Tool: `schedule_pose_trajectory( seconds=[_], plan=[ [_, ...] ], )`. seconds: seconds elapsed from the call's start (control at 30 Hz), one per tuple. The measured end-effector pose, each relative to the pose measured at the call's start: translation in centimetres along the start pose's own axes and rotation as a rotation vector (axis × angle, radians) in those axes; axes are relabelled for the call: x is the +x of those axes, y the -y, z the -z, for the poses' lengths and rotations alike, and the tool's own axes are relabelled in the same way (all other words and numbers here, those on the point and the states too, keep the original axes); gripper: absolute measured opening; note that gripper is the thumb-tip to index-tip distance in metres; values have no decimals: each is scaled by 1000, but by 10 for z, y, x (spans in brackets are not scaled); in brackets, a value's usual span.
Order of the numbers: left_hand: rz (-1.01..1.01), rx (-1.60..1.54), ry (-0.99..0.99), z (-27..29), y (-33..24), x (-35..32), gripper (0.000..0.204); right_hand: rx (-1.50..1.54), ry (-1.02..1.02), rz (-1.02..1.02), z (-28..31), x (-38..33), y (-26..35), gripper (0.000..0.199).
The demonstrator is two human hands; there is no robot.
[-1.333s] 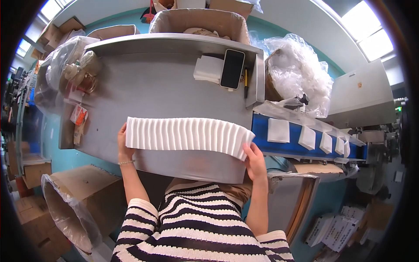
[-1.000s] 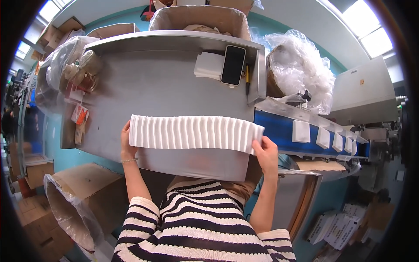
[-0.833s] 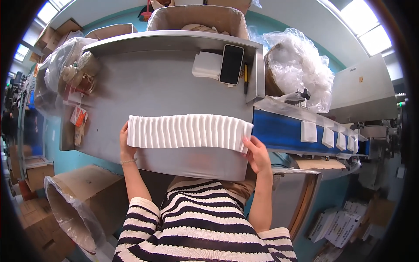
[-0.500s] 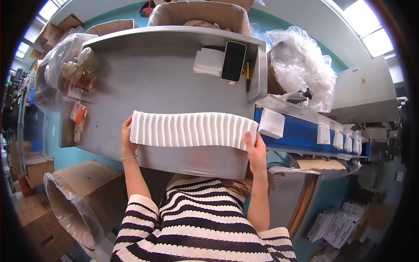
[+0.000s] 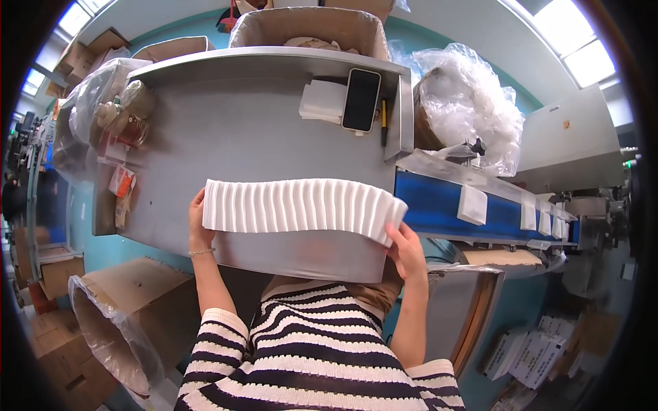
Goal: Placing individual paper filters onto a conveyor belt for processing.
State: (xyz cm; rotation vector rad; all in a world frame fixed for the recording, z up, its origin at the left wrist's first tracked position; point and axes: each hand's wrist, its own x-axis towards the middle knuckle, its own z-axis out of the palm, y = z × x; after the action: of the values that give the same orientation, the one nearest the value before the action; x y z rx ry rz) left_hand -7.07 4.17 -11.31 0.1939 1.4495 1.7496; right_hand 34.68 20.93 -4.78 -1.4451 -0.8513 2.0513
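Note:
A long row of white folded pads [image 5: 295, 206], like stacked tissue or cloth, spans the near part of the metal table [image 5: 226, 130]. The pads stand pressed together, and the row bends toward me at its right end. My left hand [image 5: 198, 220] is closed on the row's left end, with most fingers hidden behind it. At the other end, my right hand [image 5: 407, 251] grips the last pads, its thumb on the front. The row is held between both hands. More white pads, the nearest a single pad [image 5: 473, 205], lie spaced along a blue conveyor belt [image 5: 432, 202] to the right.
A black-screened phone [image 5: 361, 101], white folded sheets [image 5: 322, 100] and a yellow-black pen [image 5: 384, 122] lie at the table's back right. Bottles [image 5: 130, 116] stand at its left edge. A plastic-lined carton [image 5: 123, 315] is at lower left; bagged plastic [image 5: 473, 103] sits beyond the belt.
The pad at the belt's near end has joined the row's right end. My right hand has shifted slightly right and nearer to me. Pads on the belt have moved left.

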Motion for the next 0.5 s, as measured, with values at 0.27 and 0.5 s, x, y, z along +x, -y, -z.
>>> schedule_pose_trajectory(
  seconds=[0.27,0.5],
  plan=[
    [17,-63,8,-23,2,-1,19,-142,-227,124,-14,5,6,40],
    [23,-53,-34,-17,5,-3,19,109,27,-38,3,-2,-4,32]
  ],
)
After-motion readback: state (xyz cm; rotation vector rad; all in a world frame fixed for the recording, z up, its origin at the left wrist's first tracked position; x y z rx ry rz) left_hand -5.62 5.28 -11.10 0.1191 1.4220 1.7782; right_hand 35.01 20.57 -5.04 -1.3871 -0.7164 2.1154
